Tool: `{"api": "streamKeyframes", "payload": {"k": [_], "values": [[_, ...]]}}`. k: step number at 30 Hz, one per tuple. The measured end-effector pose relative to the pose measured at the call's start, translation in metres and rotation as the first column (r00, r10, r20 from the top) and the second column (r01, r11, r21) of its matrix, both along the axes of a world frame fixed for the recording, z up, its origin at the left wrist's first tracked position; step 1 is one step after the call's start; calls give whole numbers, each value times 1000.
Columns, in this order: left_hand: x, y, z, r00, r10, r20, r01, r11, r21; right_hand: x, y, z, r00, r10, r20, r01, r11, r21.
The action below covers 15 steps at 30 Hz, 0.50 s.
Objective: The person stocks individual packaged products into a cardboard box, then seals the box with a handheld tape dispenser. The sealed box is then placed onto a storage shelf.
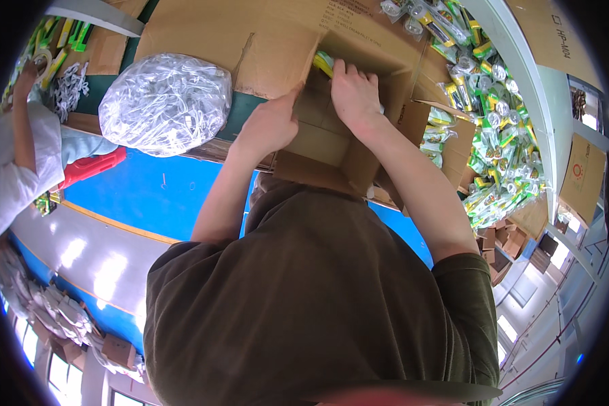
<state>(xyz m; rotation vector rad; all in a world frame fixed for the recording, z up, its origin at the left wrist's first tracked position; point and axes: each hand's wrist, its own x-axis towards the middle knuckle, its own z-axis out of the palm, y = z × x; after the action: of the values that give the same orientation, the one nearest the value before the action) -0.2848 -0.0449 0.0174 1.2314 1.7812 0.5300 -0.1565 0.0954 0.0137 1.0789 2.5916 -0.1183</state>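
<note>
Left hand [269,125]: flat on the brown cardboard box [331,145] flap, grip loose, holding nothing.
Right hand [354,95]: fingers curled inside the box on a yellow-green packet [323,62].
Risk: I think the flap may spring up and the packet slip.

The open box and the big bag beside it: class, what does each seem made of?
The open box looks like brown corrugated cardboard: matt, creased flaps. The big bag looks like thin clear plastic film, glossy and crinkled, with white pieces showing through.
</note>
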Motion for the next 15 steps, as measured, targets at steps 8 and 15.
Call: {"api": "streamKeyframes", "payload": {"k": [8,15], "values": [[23,1,-9,988,107,107,-112,993,41,36,5,-61,992,112,62,-125,957,261],[-9,4,1,991,-2,134,8,999,-46,41,39,-42,967,151,-206,-144,988,48]]}}
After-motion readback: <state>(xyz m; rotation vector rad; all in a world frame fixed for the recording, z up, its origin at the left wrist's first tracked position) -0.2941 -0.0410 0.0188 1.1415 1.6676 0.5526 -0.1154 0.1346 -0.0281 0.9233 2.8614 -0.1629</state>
